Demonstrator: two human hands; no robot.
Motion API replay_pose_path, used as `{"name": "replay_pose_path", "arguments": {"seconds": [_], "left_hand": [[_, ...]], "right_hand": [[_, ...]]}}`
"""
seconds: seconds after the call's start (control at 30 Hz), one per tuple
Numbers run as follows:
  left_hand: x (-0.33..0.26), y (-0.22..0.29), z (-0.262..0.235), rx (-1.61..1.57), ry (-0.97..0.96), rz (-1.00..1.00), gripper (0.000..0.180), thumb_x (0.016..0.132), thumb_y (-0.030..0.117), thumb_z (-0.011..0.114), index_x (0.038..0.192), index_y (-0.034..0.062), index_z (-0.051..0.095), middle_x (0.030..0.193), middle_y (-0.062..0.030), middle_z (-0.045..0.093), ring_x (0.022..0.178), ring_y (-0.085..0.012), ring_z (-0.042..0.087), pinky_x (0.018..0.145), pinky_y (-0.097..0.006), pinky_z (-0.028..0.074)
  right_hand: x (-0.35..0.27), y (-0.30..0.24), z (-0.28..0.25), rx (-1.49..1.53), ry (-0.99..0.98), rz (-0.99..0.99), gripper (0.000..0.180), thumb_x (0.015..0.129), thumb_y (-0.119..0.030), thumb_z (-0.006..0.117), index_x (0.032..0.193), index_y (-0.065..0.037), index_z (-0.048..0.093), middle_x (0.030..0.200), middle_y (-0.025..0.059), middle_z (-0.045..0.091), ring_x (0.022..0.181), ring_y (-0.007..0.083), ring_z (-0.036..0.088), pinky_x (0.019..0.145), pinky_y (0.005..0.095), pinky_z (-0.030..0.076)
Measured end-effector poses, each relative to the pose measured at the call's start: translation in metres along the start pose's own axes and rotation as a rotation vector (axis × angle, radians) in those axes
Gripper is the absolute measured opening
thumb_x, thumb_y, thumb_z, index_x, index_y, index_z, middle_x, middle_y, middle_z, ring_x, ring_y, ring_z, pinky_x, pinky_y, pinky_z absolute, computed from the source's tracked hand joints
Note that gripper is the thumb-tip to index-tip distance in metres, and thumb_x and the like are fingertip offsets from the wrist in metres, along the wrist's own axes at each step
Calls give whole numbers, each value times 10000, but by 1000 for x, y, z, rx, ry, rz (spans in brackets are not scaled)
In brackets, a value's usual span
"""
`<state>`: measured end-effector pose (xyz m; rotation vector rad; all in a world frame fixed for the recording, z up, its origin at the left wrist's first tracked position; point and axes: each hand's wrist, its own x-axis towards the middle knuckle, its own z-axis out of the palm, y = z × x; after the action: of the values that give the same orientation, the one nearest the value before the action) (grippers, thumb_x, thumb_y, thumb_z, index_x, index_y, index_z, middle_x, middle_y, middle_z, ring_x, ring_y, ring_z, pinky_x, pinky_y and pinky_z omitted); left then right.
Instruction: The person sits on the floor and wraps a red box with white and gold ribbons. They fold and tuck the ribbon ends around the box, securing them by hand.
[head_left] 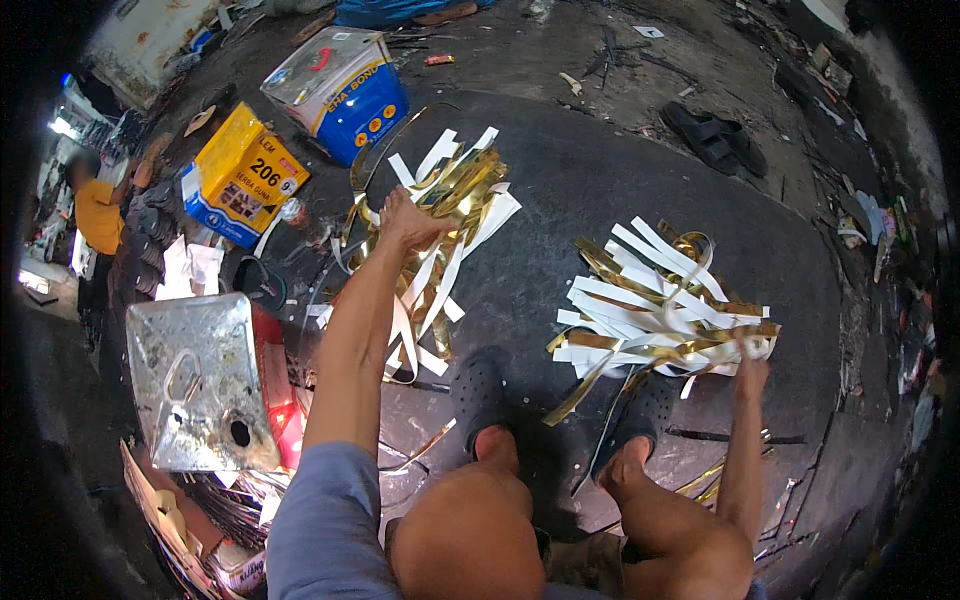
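Note:
Two loose bundles of long, narrow strips, shiny gold on one face and white on the other, lie on a dark mat (540, 180). At the left bundle (465, 185), my left hand (408, 222) is closed on the gold strips at its left edge. Part of that bundle is hidden under my forearm. My right hand (752, 366) grips the right end of the other bundle (650, 305), with its fingers partly hidden by the strips. Those strips fan out to the left and upward from my hand.
A dented metal can (190, 380) stands left of my arm. Beyond it are a yellow-blue can (245, 175) and a blue-white can (345, 95). Black sandals (712, 138) lie far right. My clogs (480, 400) rest on the mat. A person in yellow (97, 215) is far left.

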<state>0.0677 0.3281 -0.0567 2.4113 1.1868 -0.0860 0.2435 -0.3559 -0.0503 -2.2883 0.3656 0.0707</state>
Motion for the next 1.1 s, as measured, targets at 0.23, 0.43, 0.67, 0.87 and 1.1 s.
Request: {"name": "replay_pose_path", "arguments": {"seconds": [0.23, 0.43, 0.67, 0.87, 1.1], "left_hand": [[-24, 23, 14, 312, -132, 125, 1610, 465, 719, 889, 1587, -97, 71, 1586, -320, 339, 1471, -394, 387, 1250, -518, 195], [-47, 28, 71, 259, 130, 241, 411, 824, 188, 687, 1185, -1, 637, 994, -205, 743, 988, -370, 722, 928, -499, 504], [-73, 60, 3, 88, 103, 182, 356, 818, 248, 705, 1127, 73, 685, 1041, -223, 745, 1001, -413, 718, 867, -510, 556], [-184, 186, -80, -6, 38, 534, 514, 691, 236, 810, 1167, 99, 671, 989, -210, 752, 945, -434, 718, 840, -516, 566], [-248, 335, 16, 191, -270, 1048, 748, 688, 309, 820, 1336, 50, 550, 903, -195, 728, 870, -378, 731, 767, -497, 581]], "right_hand": [[-75, 95, -43, 239, 44, 248, 294, 820, -217, 822, 1047, -44, 750, 944, 26, 709, 884, 134, 614, 775, 308, 472], [-90, 22, -21, 361, -69, 88, 268, 845, -237, 820, 1048, -81, 740, 1010, 24, 694, 874, 135, 626, 696, 297, 509], [-96, -81, -48, 276, -170, -98, 275, 881, -255, 790, 1056, -52, 726, 1032, 60, 700, 907, 152, 677, 737, 317, 570], [-71, -64, -78, 338, -191, -53, 185, 937, -265, 746, 983, -92, 702, 897, -13, 679, 839, 103, 662, 701, 269, 515], [2, -56, -117, 248, -56, -204, 188, 953, -284, 723, 998, -101, 724, 881, -44, 676, 784, 71, 616, 714, 245, 488]]}}
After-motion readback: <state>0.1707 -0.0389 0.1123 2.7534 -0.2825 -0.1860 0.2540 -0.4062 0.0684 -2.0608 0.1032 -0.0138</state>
